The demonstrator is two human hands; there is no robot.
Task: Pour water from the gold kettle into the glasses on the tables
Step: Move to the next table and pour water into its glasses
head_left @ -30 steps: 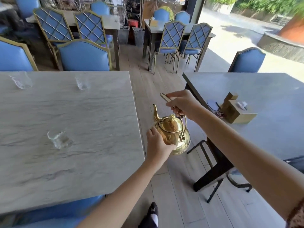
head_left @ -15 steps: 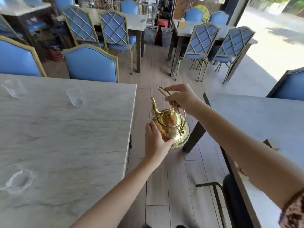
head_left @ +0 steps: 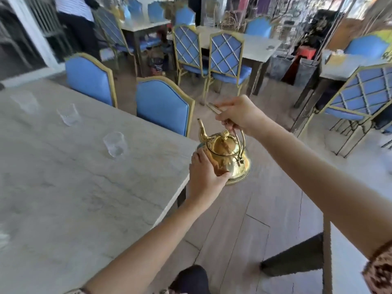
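Both hands hold the gold kettle (head_left: pixel 224 153) upright — beside glasses (head_left: pixel 114 144).

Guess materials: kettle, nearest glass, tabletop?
Kettle: polished gold-toned metal, likely brass or plated; mirror-like reflections. Nearest glass: clear, glass or plastic; the tabletop shows through it. Tabletop: matte grey-veined stone or laminate imitation; thin pale edge.

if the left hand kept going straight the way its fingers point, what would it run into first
Nothing new: the left hand is already pressed against the side of the gold kettle, fingers pointing up and away. Past the kettle that line heads toward the blue chair, though depth is hard to judge.
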